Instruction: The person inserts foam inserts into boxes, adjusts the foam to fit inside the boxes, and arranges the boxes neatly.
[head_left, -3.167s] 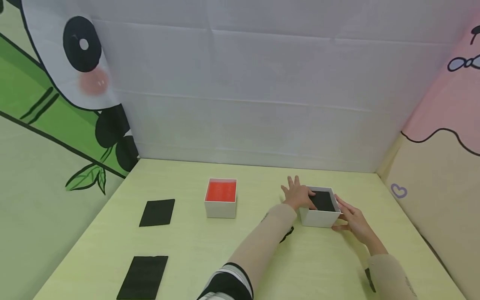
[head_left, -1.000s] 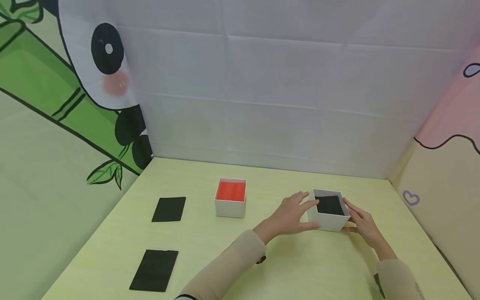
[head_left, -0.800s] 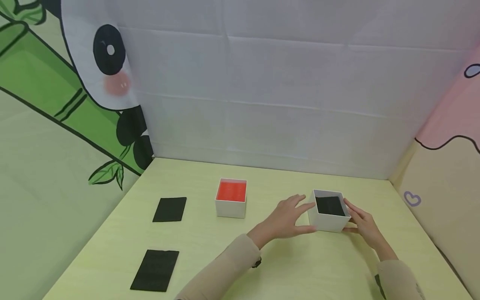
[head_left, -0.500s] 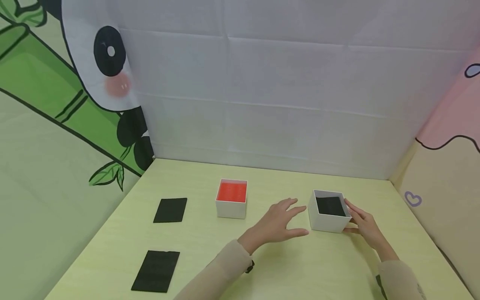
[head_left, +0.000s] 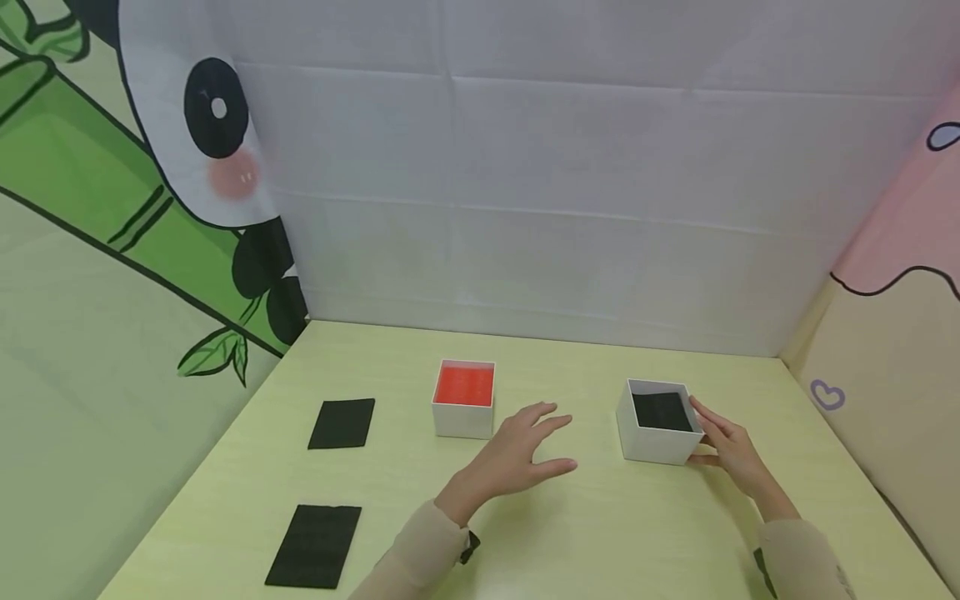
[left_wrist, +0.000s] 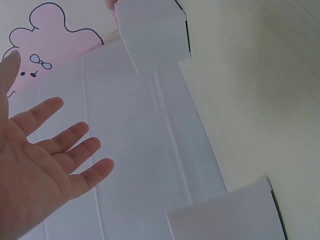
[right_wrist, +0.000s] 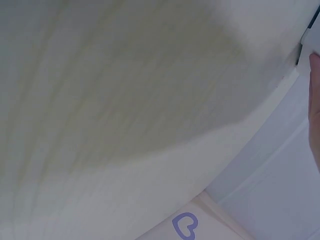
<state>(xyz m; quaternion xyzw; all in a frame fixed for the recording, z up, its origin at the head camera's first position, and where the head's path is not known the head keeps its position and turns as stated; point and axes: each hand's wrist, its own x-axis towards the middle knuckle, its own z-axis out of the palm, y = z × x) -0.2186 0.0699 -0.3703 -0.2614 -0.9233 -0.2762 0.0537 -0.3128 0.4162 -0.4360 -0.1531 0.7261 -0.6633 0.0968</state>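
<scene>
My left hand (head_left: 502, 458) is held over the table between two white boxes, its fingers spread and nothing in it; the left wrist view shows its bare palm. To its right stands an uncovered white box (head_left: 654, 444) with a black flat piece (head_left: 662, 412) inside, lying a little askew below the rim. My right hand (head_left: 735, 460) rests against that box's right side, fingers extended along the wall and thumb low at the near corner. In the right wrist view only a finger (right_wrist: 315, 100) shows beside the box's edge.
Another white box (head_left: 462, 421) with a red inside (head_left: 465, 386) stands left of centre. Two black flat pieces, a smaller one (head_left: 341, 423) and a larger one (head_left: 313, 546), lie on the left of the pale yellow table (head_left: 585, 550). A white wall covering (head_left: 525, 208) rises at the back.
My left hand was at the right box's left wall and rim; it has come off and moved left and toward me. My right hand stays at the box. The black piece remains inside.
</scene>
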